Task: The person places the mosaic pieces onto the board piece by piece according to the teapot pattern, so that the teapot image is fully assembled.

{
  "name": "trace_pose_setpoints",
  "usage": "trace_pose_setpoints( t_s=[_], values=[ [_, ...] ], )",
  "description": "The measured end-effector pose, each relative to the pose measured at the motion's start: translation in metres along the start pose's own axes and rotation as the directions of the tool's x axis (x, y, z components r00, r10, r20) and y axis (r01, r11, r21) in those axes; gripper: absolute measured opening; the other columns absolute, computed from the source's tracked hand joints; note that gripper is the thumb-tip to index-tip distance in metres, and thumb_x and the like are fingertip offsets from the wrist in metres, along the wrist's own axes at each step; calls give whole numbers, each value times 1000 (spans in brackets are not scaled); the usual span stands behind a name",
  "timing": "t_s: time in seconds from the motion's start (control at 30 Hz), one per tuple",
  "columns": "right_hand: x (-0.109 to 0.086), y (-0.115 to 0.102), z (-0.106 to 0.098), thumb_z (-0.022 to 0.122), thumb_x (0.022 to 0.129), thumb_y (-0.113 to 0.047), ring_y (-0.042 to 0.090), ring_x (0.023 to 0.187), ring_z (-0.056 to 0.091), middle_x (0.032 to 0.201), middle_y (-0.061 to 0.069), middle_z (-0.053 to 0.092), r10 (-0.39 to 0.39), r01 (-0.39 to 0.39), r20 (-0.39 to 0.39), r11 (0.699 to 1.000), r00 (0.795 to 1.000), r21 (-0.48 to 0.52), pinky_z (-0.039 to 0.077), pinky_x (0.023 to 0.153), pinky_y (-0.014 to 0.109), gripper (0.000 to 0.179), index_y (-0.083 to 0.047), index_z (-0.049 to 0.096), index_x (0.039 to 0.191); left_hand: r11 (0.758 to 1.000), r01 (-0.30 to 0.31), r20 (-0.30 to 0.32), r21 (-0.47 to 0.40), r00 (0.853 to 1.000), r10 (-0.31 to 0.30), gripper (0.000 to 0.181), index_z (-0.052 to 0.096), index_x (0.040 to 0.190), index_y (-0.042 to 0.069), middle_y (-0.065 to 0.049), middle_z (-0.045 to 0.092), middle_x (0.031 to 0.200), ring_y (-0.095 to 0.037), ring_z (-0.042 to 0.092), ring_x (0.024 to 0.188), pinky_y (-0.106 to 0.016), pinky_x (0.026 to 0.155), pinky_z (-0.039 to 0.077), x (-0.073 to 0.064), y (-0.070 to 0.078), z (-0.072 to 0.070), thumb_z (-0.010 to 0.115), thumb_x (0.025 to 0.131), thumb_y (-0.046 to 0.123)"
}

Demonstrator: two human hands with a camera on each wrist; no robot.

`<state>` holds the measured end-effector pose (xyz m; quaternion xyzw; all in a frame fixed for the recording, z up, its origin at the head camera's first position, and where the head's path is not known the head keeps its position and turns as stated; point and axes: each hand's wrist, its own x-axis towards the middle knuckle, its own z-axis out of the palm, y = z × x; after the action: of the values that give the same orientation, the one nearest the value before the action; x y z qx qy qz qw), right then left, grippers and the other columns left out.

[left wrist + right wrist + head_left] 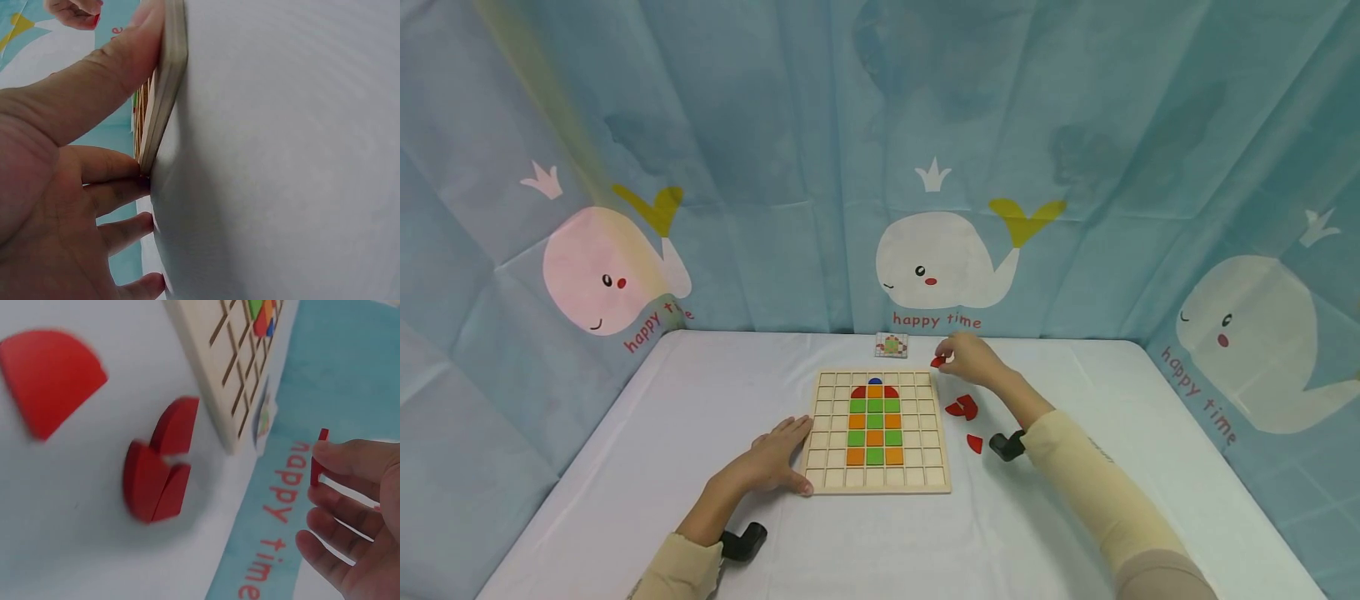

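Observation:
A wooden grid board [925, 477] lies on the table, with green, orange, red and blue pieces set in its middle columns. My left hand [775, 457] rests at the board's left edge, thumb at the near corner and fingers spread along the side; the left wrist view shows the thumb [106, 81] on the rim. Beyond the board's far right corner, my right hand [970, 358] pinches a red quarter-circle piece [319, 457] between thumb and fingertips, held above the table. Several more red quarter-circle pieces [967, 407] lie right of the board, some overlapping.
A small picture card [891, 346] with a coloured grid pattern lies behind the board. One red piece [974, 443] sits apart, nearer the front. The white table [715, 400] meets a blue curtain [775, 250] with whale prints at its back and sides.

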<state>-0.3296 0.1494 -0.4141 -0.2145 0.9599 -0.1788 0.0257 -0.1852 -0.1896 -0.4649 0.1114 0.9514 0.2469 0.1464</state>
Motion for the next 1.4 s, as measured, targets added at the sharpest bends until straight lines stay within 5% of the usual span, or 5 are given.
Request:
trace_pose_setpoints(
  t_s=[0.5,1.03,1.4],
  values=[
    [12,-42,14,73,87,-16,22,94,62,99,5,68,-109,109,22,994,994,-6,55,86,36,21,-8,74,106,1000,5,2,3,1000,-5,109,33,149,-2,-22,30,157,-45,21,146,-68,114,18,-3,4,-3,91,61,26],
    [29,-94,46,69,89,-16,19,94,60,103,6,67,-275,279,113,960,955,-25,53,86,32,20,-9,74,107,1000,4,10,0,1000,-4,110,32,150,-1,-21,29,158,-44,20,147,-68,114,17,-1,3,-3,91,61,27],
    [32,-135,73,71,89,-24,13,89,57,101,2,66,-292,314,196,945,936,-94,52,82,25,22,-13,74,108,1000,-5,21,2,1000,5,110,31,150,-3,-23,29,157,-45,20,147,-69,113,18,-2,3,-4,90,62,29]
  ],
)
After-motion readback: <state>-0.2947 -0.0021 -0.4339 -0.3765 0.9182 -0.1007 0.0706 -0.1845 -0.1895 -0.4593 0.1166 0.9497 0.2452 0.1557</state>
